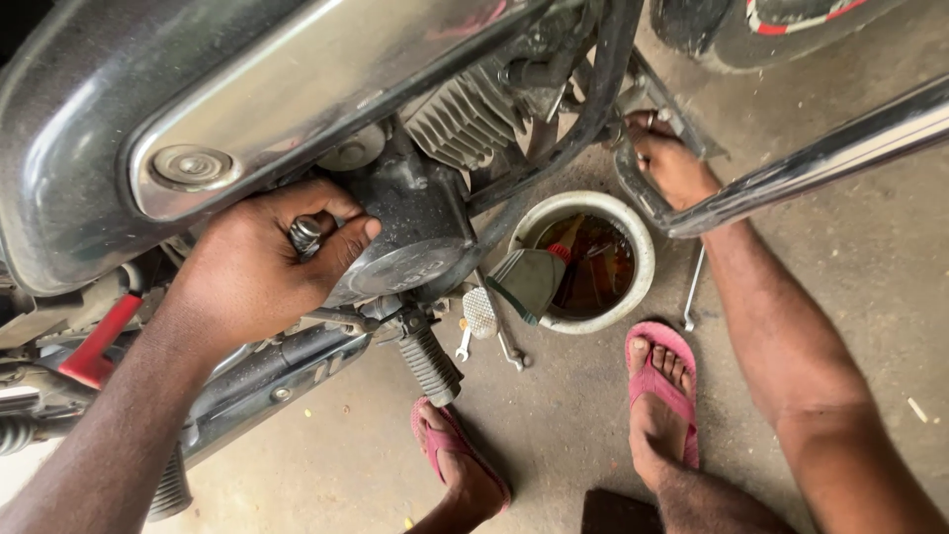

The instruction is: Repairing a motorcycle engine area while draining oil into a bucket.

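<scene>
Concrete floor (583, 415), oil pan (643, 247), motorcycle engine (415, 227)

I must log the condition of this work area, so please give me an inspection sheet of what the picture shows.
Surface: grey concrete floor, dusty and stained.
Job's things: dark metal motorcycle engine cover; white round plastic basin holding dark brown oil.
Clutter: silver spanners on the floor beside the basin; more small tools under the ribbed black footpeg.
Hands: left hand grips a small ribbed metal part at the engine cover; right hand holds the frame near the chrome exhaust pipe.
Cables: nothing seen.
Surroundings: own feet in pink rubber sandals; black tyre at top.
</scene>
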